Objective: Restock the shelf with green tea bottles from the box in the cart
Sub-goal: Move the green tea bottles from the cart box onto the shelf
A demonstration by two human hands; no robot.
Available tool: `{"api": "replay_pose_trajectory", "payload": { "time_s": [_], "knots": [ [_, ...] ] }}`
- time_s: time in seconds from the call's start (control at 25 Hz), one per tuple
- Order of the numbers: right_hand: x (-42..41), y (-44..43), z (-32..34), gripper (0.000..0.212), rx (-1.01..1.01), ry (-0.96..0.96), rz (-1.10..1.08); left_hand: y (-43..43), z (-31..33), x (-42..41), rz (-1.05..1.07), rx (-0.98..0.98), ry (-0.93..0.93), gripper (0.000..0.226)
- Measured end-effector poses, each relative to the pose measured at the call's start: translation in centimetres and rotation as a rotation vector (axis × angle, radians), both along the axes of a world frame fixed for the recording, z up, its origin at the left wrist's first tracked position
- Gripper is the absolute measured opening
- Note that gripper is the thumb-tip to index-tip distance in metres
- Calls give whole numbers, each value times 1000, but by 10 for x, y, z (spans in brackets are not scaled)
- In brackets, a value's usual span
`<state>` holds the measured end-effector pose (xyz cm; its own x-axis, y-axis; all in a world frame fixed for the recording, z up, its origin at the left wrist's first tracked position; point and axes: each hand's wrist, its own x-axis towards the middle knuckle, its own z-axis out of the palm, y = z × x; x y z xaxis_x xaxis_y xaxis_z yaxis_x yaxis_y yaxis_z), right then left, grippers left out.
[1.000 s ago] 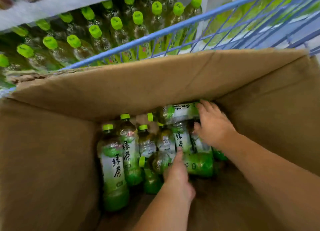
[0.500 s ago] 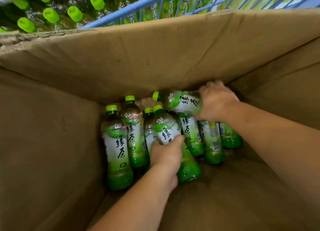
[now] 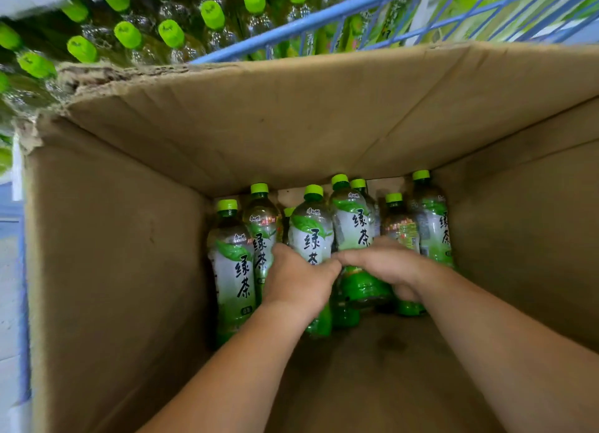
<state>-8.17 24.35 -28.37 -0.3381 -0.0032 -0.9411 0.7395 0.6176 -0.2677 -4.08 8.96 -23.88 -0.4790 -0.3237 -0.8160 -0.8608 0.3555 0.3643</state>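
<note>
two bare forearms come in from 6 o'clock and reach down into the cardboard box (image 3: 113, 270). the left hand (image 3: 298, 280) has its fingers curled round the lower body of the centre green tea bottle (image 3: 311, 234). the right hand (image 3: 385, 264), close against it at 3 o'clock, wraps the neighbouring green tea bottle (image 3: 351, 225) with its thumb laid across the label. both hands are holding; neither is spread.

both bottles stand near upright, long axis running 6 to 12 o'clock in the view, green caps at the 12 end. whether their bases rest on the box floor cannot be told. each bottle's free length lies straight ahead of its hand, toward 12, so the lift looks like a pull along that axis, up and out. each hand is nearest its own bottle, so no crossing seems needed.

the remaining bottles (image 3: 231, 270) flank the pair at 9 and 3 o'clock, packed against the far wall, and a tilted pull could knock them. beyond the rim at 12 o'clock runs the blue wire cart (image 3: 324, 20), and past it, toward 11, the shelf bottles (image 3: 212, 14) stand in rows.
</note>
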Motion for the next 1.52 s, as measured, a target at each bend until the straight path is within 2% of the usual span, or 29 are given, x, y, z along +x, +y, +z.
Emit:
{"api": "replay_pose_trajectory", "payload": {
  "time_s": [0.04,0.08,0.2,0.32,0.48,0.64,0.84,0.96,1.12,1.28,1.52],
  "knots": [
    [2,-2,1,54,-19,29,-66,-2,1,0,-21,-1,5,54],
    [3,-4,5,45,-31,62,-114,-4,1,-1,-23,5,9,50],
    [2,-3,18,57,-74,134,-172,-10,9,-8,5,9,25,45],
    [5,3,40,52,-85,232,-211,-15,26,-15,-4,3,35,50],
    [16,6,72,57,-146,263,-222,-26,62,-10,-50,0,62,47],
    [31,-3,121,44,-165,356,-273,-40,116,4,-57,27,155,37],
    [47,-21,201,57,-164,449,-335,-64,197,24,-90,1,330,36],
    [56,-37,254,41,-166,522,-341,-82,245,36,-67,53,425,29],
    [68,-69,322,48,-175,584,-334,-118,308,54,-89,109,522,19],
    [81,-115,372,50,-211,663,-299,-173,354,77,-58,66,613,24],
    [94,-220,408,43,-271,752,-170,-279,374,110,102,21,682,29]
  ]
}}
